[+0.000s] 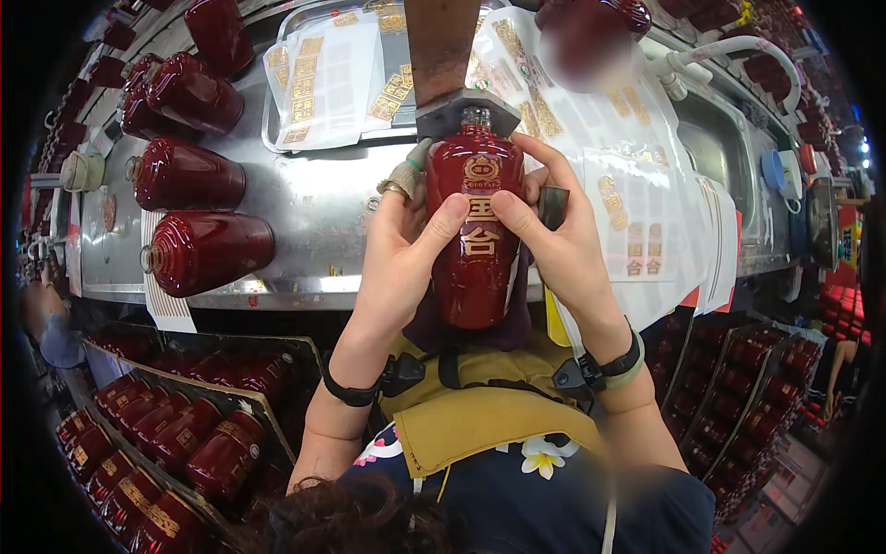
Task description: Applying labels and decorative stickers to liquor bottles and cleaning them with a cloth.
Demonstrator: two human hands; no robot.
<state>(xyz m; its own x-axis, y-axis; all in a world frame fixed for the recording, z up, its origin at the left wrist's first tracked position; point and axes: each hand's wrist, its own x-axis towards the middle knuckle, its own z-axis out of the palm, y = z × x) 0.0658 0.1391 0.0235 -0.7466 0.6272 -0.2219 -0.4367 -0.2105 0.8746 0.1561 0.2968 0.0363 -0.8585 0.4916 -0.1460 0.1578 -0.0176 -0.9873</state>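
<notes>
A glossy dark red bottle (476, 277) with gold characters and a gold emblem lies between my two hands, its clear threaded neck pointing away from me. My left hand (399, 235) grips its left side, thumb pressed beside the characters; a fabric cover sits on one fingertip. On the opposite side my right hand (563, 235) clasps the bottle, its thumb on the upper character. A small dark piece (553, 208) shows by the right fingers; I cannot tell what it is. The neck end meets a dark notched block (466, 103) on a brown upright board. Beneath the bottle is a dark cloth (420, 325).
Several red bottles (208, 242) lie on the metal bench at the left. Backing sheets with gold stickers (318, 88) rest in a metal tray, and more sticker sheets (637, 208) cover the right side. Crates of red bottles (189, 429) stand below on both sides.
</notes>
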